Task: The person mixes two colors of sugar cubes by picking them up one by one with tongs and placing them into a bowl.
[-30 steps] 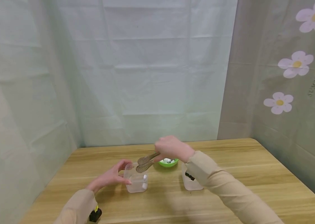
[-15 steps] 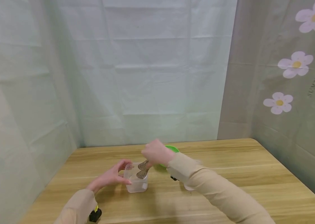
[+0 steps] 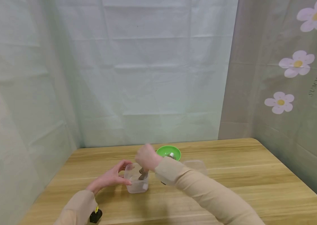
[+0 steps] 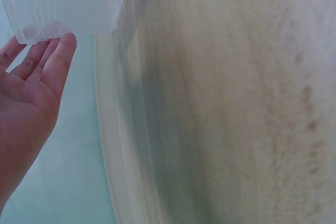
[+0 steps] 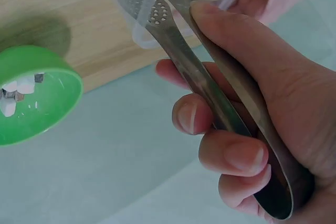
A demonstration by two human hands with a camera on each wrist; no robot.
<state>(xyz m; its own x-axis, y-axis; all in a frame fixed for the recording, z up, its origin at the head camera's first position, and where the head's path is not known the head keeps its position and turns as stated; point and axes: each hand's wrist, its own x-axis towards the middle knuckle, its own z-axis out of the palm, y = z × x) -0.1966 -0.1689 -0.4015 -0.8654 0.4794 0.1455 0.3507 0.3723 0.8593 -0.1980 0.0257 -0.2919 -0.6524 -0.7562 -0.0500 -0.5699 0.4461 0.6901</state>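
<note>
My left hand holds a clear plastic container at its left side, thumb in front and fingers behind. In the left wrist view its fingertips touch the wall. My right hand grips metal tongs with perforated tips, fingers curled round both arms. The tongs' tips are inside the container, slightly apart in the right wrist view. A white piece shows through the container's near right corner. Whether anything sits between the tips cannot be seen.
Behind my right forearm is a green bowl with white and darker small cubes. A second clear container stands to the right, partly hidden by the sleeve. A black object with a yellow part is by the left sleeve.
My right hand has moved left and down, lowering the tongs into the container. The green bowl has come into fuller view. My left hand keeps its place.
</note>
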